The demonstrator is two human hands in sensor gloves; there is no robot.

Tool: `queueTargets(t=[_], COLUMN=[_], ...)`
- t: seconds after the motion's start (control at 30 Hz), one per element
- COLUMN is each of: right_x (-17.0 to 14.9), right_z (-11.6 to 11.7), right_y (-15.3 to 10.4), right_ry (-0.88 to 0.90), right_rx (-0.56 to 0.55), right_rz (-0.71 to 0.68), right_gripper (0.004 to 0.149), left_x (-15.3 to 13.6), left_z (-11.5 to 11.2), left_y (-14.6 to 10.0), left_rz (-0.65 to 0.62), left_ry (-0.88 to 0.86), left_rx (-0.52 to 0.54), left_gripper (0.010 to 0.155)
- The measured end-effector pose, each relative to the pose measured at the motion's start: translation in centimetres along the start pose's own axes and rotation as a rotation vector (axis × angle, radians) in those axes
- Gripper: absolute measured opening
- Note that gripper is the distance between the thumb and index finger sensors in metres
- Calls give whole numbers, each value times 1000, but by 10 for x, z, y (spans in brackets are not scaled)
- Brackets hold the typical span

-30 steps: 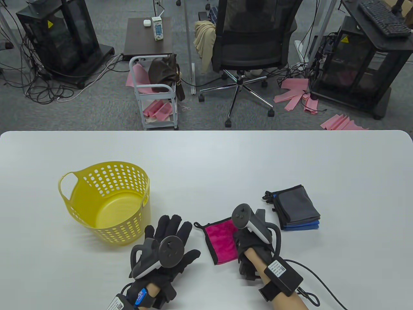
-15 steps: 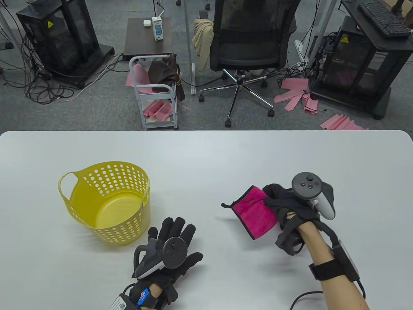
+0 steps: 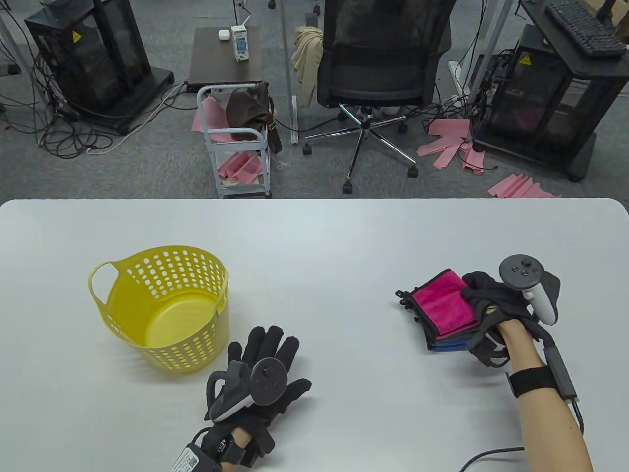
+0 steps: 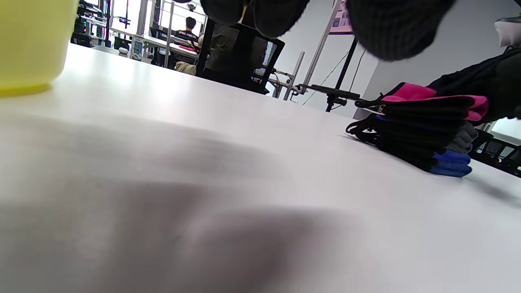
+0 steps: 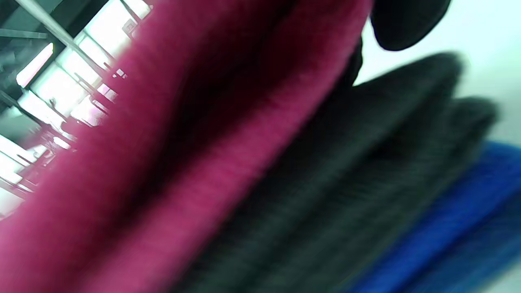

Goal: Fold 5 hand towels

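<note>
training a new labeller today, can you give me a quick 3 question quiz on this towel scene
1. True or false: the pink towel lies on top of the folded stack.
2. Which hand holds the pink towel? A) left B) right C) neither
3. Fill in: the yellow basket holds ____ towels.

Key
1. True; grey and blue layers show beneath it.
2. B; the right hand grips its edge, while the left hand lies flat on the table.
3. No.

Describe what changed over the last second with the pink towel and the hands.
The right hand lifted the folded pink towel from the table in front of the person, carried it right and set it on the stack of folded towels, gripping its edge. The left hand stayed flat on the table; the yellow basket did not move.
</note>
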State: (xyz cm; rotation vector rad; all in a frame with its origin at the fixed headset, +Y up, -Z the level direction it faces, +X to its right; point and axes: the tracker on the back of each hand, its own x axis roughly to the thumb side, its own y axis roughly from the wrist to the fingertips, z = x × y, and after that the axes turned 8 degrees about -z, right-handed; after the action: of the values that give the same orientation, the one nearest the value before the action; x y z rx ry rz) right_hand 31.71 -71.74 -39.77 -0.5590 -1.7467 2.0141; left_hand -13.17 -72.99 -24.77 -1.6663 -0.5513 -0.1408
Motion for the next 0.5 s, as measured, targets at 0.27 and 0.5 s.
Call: queueTargets(t=[0.27,0.5], right_x=[30,99], right_z=[7,1], right_y=[-17,-52], right_ry=[-337,-324], right_rx=[-93,-114], right_rz=[-12,-242], right_gripper=[63,66], left_x=[0,-2], left_z=[2,4], left_y=[-1,-2], left_rz=[0,20], left_ry=[16,33], left_rx=[13,40], left_gripper=[85,90])
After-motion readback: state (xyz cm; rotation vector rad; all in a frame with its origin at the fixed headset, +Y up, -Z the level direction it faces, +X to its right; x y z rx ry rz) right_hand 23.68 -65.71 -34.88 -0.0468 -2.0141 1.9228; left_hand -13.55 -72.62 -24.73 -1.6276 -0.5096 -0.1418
